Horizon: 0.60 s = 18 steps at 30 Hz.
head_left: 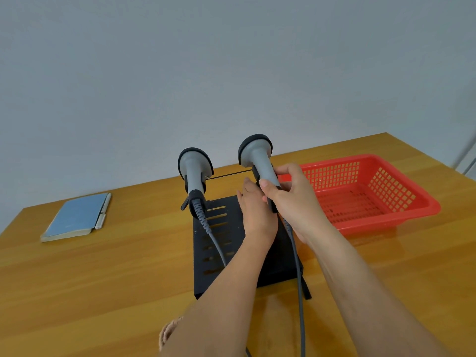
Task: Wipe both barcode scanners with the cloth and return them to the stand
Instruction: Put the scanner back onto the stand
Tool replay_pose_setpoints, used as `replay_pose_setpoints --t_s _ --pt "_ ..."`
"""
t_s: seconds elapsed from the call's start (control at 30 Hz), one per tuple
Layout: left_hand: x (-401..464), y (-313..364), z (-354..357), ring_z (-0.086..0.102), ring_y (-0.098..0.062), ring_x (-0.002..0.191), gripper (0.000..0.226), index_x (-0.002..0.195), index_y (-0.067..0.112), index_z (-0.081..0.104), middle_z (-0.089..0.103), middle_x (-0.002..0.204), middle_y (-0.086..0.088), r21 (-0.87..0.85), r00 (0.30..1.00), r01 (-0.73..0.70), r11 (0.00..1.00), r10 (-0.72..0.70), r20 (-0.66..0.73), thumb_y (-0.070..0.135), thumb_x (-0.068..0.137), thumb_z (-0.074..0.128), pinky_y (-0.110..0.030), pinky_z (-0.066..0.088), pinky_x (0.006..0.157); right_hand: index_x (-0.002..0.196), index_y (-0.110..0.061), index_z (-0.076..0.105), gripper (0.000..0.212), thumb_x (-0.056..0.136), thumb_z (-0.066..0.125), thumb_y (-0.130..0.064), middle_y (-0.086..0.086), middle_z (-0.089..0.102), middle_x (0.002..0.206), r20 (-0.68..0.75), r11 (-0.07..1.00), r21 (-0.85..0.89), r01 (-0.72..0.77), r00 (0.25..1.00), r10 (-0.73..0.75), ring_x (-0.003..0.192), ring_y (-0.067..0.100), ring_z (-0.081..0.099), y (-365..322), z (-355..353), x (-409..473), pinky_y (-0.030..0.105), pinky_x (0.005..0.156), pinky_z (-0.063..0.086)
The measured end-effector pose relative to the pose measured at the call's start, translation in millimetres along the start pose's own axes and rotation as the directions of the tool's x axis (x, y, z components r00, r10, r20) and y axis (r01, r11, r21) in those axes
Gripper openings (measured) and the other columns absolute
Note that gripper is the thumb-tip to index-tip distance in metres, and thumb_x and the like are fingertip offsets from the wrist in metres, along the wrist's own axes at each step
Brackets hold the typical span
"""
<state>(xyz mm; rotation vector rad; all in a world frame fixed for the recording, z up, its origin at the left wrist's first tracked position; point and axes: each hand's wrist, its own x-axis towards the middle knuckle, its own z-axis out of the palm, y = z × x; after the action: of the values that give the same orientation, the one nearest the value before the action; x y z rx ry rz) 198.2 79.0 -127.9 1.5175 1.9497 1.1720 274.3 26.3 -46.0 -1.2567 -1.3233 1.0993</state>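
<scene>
Two grey barcode scanners with black heads stand at a black stand point(221, 256) in the middle of the table. The left scanner point(194, 173) sits in its holder, its grey cable trailing toward me. My right hand point(291, 199) grips the handle of the right scanner point(257, 157), which is upright at the stand's right holder. My left hand point(257, 212) reaches up beside that handle with its fingers straight, touching the stand's holder area; its fingertips are partly hidden. A bit of a beige cloth point(168, 331) peeks out under my left forearm at the bottom edge.
A red plastic basket point(401, 199) stands to the right of the stand, nothing visible in it. A blue notebook point(74, 217) with a white pen beside it lies at the left. The wooden table point(103, 279) ends at a pale wall behind.
</scene>
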Motion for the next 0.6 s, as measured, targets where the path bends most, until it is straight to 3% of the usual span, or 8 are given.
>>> replay_pose_setpoints --t_s 0.17,0.23,0.37,0.6 --pt "-2.8 1.0 -2.1 0.030 -0.029 0.144 0.069 0.147 0.006 0.025 0.049 0.140 -0.010 -0.033 1.000 0.012 0.999 -0.012 0.015 0.013 0.091 0.063 -0.038 0.031 0.115 0.119 -0.031 0.045 0.037 0.090 0.067 -0.026 0.006 0.066 0.095 0.019 0.999 -0.034 -0.002 1.000 0.002 0.090 0.015 0.066 3.9 0.9 0.5 0.035 0.082 0.054" --pt "-2.7 1.3 -2.6 0.027 -0.030 0.144 0.065 0.145 0.006 0.030 0.046 0.143 -0.009 -0.026 1.000 0.008 1.000 -0.007 0.018 0.011 0.090 0.063 -0.042 0.033 0.115 0.117 -0.030 0.044 0.037 0.089 0.068 -0.026 0.007 0.067 0.091 0.027 0.999 -0.037 0.005 1.000 -0.004 0.087 0.015 0.066 3.7 0.2 1.3 0.033 0.079 0.053" --pt "-2.0 0.4 -2.4 0.040 -0.035 0.131 0.049 0.132 0.002 0.044 0.047 0.136 -0.014 0.074 0.999 -0.051 0.996 0.051 0.000 0.005 0.088 0.063 -0.047 0.040 0.108 0.120 -0.025 0.041 0.042 0.089 0.068 -0.030 0.007 0.070 0.083 0.042 0.999 -0.041 -0.002 0.999 0.003 0.084 0.012 0.066 1.3 -3.2 3.5 0.025 0.070 0.048" --pt "-5.6 2.4 -5.0 0.048 -0.035 0.123 0.044 0.128 0.001 0.044 0.048 0.133 -0.019 0.071 0.998 -0.060 0.996 0.060 0.007 -0.002 0.087 0.058 -0.051 0.042 0.105 0.118 -0.019 0.045 0.052 0.081 0.072 -0.044 0.004 0.071 0.092 0.020 0.997 -0.083 -0.010 1.000 0.012 0.089 0.008 0.066 2.6 -7.6 2.5 0.018 0.062 0.044"
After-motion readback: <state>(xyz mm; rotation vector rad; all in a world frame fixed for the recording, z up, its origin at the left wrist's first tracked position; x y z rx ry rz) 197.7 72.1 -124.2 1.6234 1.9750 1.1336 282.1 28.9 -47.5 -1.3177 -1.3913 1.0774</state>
